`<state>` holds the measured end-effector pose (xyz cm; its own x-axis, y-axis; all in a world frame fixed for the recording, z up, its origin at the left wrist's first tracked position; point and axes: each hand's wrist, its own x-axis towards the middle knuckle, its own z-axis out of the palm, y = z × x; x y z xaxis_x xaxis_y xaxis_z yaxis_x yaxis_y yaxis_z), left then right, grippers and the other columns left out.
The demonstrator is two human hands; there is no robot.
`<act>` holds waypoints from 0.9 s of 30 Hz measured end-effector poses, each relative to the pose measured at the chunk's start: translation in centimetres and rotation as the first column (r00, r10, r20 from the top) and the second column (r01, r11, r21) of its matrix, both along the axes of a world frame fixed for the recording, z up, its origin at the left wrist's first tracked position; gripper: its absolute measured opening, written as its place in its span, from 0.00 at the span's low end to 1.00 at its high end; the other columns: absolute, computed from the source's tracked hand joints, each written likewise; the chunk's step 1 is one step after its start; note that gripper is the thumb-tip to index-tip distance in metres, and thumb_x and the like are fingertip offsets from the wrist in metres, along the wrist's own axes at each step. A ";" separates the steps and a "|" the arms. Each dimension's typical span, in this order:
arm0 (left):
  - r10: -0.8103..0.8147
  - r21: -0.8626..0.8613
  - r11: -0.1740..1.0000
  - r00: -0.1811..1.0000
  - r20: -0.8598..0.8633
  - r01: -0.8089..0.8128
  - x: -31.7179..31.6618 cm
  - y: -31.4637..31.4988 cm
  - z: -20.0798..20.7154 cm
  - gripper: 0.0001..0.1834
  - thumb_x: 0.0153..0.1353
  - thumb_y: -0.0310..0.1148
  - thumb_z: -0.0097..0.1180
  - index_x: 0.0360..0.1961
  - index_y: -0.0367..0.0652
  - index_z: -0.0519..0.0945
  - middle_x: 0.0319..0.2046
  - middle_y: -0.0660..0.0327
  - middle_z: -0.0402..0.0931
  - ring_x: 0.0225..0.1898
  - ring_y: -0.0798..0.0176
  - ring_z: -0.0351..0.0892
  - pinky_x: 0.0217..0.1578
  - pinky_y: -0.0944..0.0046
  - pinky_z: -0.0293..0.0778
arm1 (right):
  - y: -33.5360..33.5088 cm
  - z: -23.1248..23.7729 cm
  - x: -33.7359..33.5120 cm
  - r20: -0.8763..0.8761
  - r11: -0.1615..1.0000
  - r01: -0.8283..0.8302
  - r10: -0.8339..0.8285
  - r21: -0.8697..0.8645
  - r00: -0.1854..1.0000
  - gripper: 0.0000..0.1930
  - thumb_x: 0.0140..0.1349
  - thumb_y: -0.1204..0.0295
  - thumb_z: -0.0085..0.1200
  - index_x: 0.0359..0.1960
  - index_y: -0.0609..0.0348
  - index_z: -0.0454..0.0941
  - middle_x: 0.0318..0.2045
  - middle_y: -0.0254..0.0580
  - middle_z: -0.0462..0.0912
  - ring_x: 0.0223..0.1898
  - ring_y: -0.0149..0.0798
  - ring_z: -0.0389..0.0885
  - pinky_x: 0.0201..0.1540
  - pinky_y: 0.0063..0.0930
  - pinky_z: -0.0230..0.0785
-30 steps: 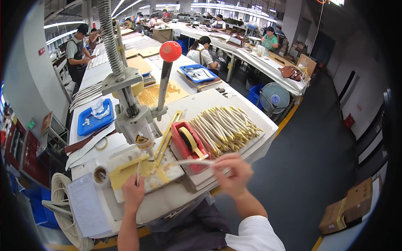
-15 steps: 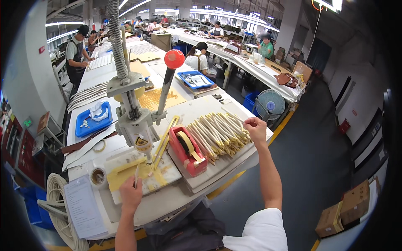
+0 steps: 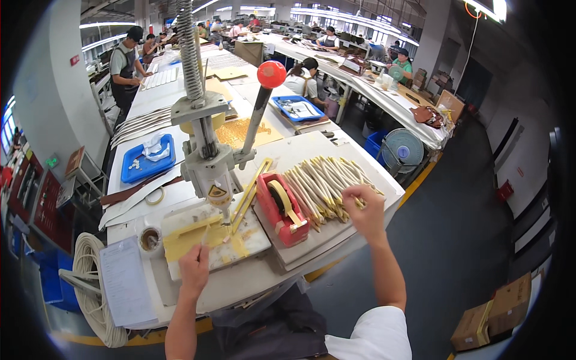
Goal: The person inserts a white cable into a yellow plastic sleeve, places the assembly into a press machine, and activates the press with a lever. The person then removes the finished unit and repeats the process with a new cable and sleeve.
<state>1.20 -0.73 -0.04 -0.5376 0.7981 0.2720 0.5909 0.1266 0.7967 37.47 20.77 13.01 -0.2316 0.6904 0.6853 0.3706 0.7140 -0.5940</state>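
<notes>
My left hand [image 3: 195, 268] pinches a thin pale cord [image 3: 206, 235], its tip pointing up over the yellow-taped marble slab [image 3: 259, 239]. Above that slab stands a grey hand press [image 3: 210, 162] with a red-ball lever [image 3: 262, 99]. My right hand [image 3: 365, 215] is closed at the near right edge of a pile of pale cords with yellow ends [image 3: 321, 183]; whether a cord is between its fingers is hidden. Between the slab and the pile sits a red tape dispenser [image 3: 282, 210]. A long yellow strip [image 3: 252, 195] lies beside the dispenser.
Left of the press are a blue tray [image 3: 147, 159], a tape roll [image 3: 150, 239], a printed sheet [image 3: 123, 282] and a coil of cord [image 3: 90, 294]. Another blue tray [image 3: 297, 109] lies farther back. A fan [image 3: 402, 151] stands past the table's right edge. Several people work beyond.
My right hand has moved nearer and slightly left, from the pile's far right side to its near edge. My left hand still holds its cord. The whole view has shifted a little.
</notes>
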 end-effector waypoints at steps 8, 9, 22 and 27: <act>-0.374 -0.229 0.890 0.918 0.130 0.395 6.1 -4.3 5.8 0.14 0.71 0.36 0.58 0.50 0.40 0.85 0.36 0.46 0.84 0.35 0.44 0.84 0.37 0.57 0.77 | -10.4 -4.0 -8.8 -0.003 0.733 -0.541 0.593 -0.413 0.805 0.20 0.58 0.75 0.71 0.52 0.61 0.82 0.43 0.45 0.85 0.42 0.38 0.86 0.45 0.31 0.80; -0.395 -0.238 0.880 0.911 0.115 0.412 6.2 -4.7 6.2 0.14 0.71 0.36 0.58 0.51 0.40 0.85 0.37 0.46 0.84 0.35 0.44 0.84 0.38 0.57 0.77 | -10.2 -5.1 -9.5 0.030 0.678 -0.615 0.682 -0.403 0.731 0.20 0.58 0.75 0.70 0.52 0.61 0.82 0.41 0.44 0.85 0.41 0.39 0.86 0.45 0.31 0.80; -0.203 -0.203 0.956 0.977 0.067 0.213 4.6 -9.5 7.4 0.12 0.65 0.33 0.64 0.47 0.39 0.86 0.32 0.50 0.84 0.28 0.55 0.83 0.34 0.60 0.77 | -10.6 -9.8 -12.4 0.069 0.600 -0.731 0.786 -0.325 0.614 0.09 0.57 0.78 0.68 0.40 0.60 0.86 0.34 0.44 0.87 0.36 0.39 0.88 0.40 0.32 0.80; -0.009 -0.128 0.992 0.999 -0.038 0.005 0.7 -11.0 8.9 0.10 0.58 0.29 0.71 0.39 0.38 0.87 0.33 0.54 0.85 0.32 0.54 0.84 0.34 0.59 0.78 | -9.8 -10.7 -13.5 0.063 0.707 -0.578 0.653 -0.407 0.755 0.08 0.60 0.75 0.67 0.40 0.61 0.84 0.33 0.43 0.85 0.35 0.40 0.87 0.40 0.33 0.79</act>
